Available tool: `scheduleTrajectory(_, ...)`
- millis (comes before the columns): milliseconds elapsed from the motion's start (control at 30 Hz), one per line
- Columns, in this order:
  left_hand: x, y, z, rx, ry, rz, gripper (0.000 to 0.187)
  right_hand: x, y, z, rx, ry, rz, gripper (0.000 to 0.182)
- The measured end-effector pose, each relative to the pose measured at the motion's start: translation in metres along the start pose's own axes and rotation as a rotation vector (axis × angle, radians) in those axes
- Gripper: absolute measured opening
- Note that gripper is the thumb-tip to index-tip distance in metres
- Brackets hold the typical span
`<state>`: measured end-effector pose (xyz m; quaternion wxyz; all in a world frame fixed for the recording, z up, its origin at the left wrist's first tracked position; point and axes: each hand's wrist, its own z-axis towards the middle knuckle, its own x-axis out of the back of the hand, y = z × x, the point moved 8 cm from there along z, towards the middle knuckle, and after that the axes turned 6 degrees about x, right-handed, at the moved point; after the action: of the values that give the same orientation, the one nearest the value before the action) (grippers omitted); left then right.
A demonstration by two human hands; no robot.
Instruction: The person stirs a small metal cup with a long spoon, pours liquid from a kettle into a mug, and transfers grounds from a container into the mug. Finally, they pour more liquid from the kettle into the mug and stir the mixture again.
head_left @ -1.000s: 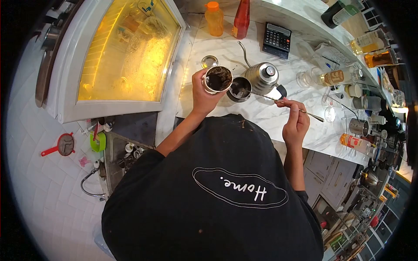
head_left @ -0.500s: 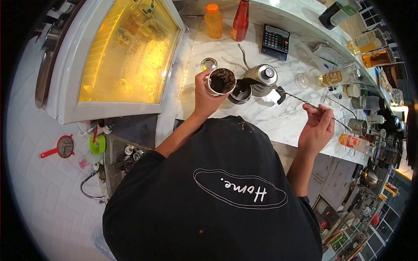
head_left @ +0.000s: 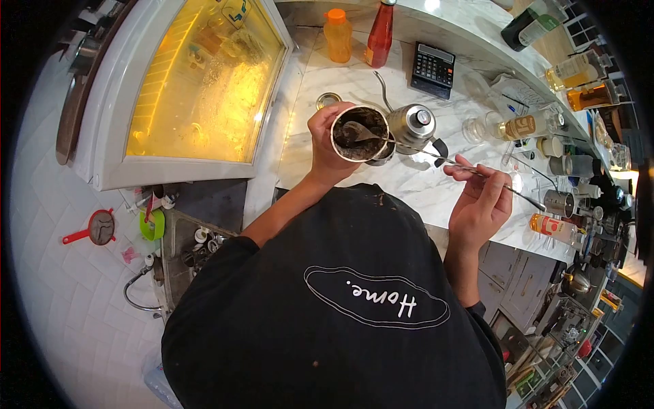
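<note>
My left hand (head_left: 327, 146) is wrapped around a tin (head_left: 350, 159) tilted so that its open mouth faces me. Dark, loose, leaf-like stuff lines the inside. In my right hand (head_left: 480, 201) the twisted shaft of a long bar spoon (head_left: 357, 131) is pinched between the fingers, with its bowl inside the tin. Behind the tin a small dark cup (head_left: 384, 155) is mostly hidden. A steel gooseneck kettle (head_left: 403, 129) stands just right of it. A round metal lid (head_left: 328, 101) lies on the counter past my left hand.
An orange bottle (head_left: 338, 37), a red sauce bottle (head_left: 379, 34) and a calculator (head_left: 432, 68) are at the counter's back. Several bottles and glasses line the right side, with a pink-orange bottle (head_left: 553, 226) near the edge. A lit glass-door cabinet (head_left: 204, 88) stands left, above a sink (head_left: 184, 252).
The bar spoon has moved left, and its bowl is now in the tin. My left hand has brought the tin slightly right and tipped its mouth toward me.
</note>
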<state>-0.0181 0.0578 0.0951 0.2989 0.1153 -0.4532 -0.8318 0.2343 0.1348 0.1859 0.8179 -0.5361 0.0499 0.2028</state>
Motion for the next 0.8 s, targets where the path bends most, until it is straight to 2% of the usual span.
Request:
scheduleTrajectory(100, 0.001, 0.002, -0.002, -0.027, 0.003, -0.01, 0.108, -0.016, -0.012, -0.003, 0.064, -0.103, -0.083, 0.031)
scheduleTrajectory(133, 0.002, 0.008, 0.001, -0.043, 0.0, 0.022, 0.108, -0.022, -0.02, -0.002, 0.179, -0.203, -0.138, 0.03)
scheduleTrajectory(233, 0.004, 0.016, 0.004, -0.103, -0.012, 0.079, 0.106, -0.041, -0.036, -0.003, 0.306, -0.33, -0.246, 0.032)
scheduleTrajectory(367, 0.006, 0.023, 0.008, -0.186, -0.007, 0.097, 0.102, -0.05, -0.044, 0.0, 0.379, -0.448, -0.262, 0.03)
scheduleTrajectory(467, 0.008, 0.024, 0.011, -0.216, 0.049, 0.029, 0.091, -0.051, -0.046, 0.007, 0.41, -0.434, -0.198, 0.026)
scheduleTrajectory(800, 0.006, 0.032, 0.017, -0.186, -0.034, -0.007, 0.082, -0.057, -0.039, 0.027, 0.37, -0.547, -0.211, 0.029)
